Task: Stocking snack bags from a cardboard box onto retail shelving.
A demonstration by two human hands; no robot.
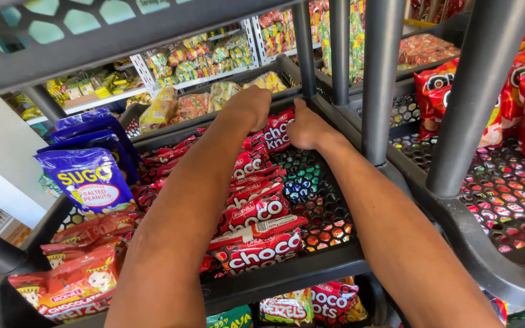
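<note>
Blue peanut bags (89,182) stand at left of grey holey shelf (311,264). Left hand (251,104) closed over back red snack packet (276,130); fingers hidden, grip cannot tell. Right hand (307,129) curled tight, touching same packet's edge. Row of red packets (256,209) leans forward; hard push could tip row, spill packets off front edge.

Bare mesh shows at the right side of the dark perforated shelf (317,200), beside the row of red snack packets (256,212). The tier above (92,36) caps reach from overhead. Grey posts (379,79) block the right edge; blue bags (89,179) crowd the left edge.
</note>
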